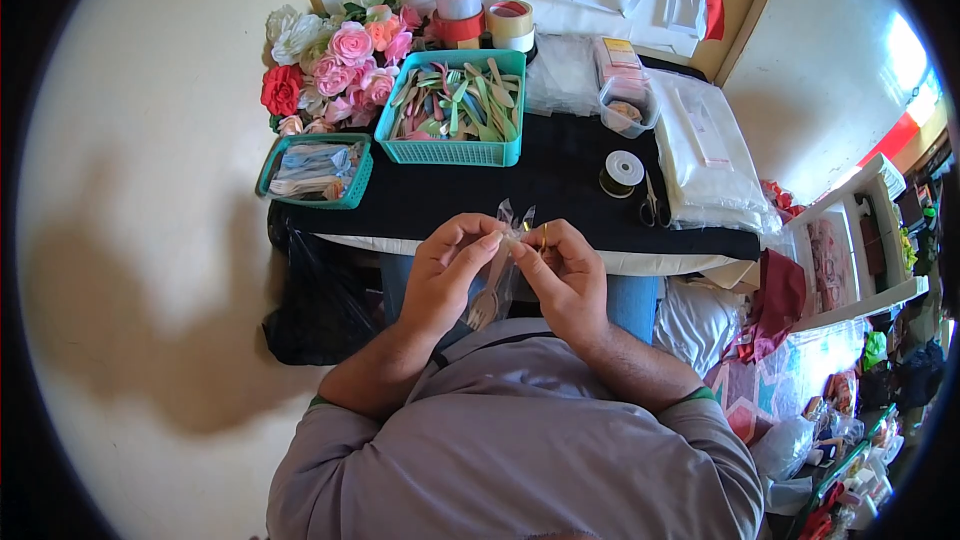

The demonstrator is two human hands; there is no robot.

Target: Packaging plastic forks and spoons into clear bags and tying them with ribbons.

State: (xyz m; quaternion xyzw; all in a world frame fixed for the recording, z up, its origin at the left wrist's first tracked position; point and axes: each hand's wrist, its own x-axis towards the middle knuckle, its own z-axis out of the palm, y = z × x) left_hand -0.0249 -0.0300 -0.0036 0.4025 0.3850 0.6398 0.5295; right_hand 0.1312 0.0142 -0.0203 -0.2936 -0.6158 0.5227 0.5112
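Over the near edge of the black-covered table, a clear plastic bag (507, 301) hangs with a pale pinkish fork (486, 306) inside, its tines pointing down. My left hand (456, 266) pinches the bag's gathered neck between thumb and fingertips. My right hand (568, 270) grips the same neck from the other side. A thin gold-coloured strip (544, 237) shows at the right fingers, looking like a twist tie. Loose bag corners stick up above both hands. How the strip passes around the neck is hidden by the fingers.
A teal basket (450, 154) holds mixed plastic cutlery; a smaller teal basket (315, 201) holds bagged sets. Artificial flowers (337, 71) stand behind. Rightward are a wire spool (621, 174), scissors (654, 204), a plastic tub (628, 109) and stacked clear bags (705, 142). A black bag (315, 307) hangs left.
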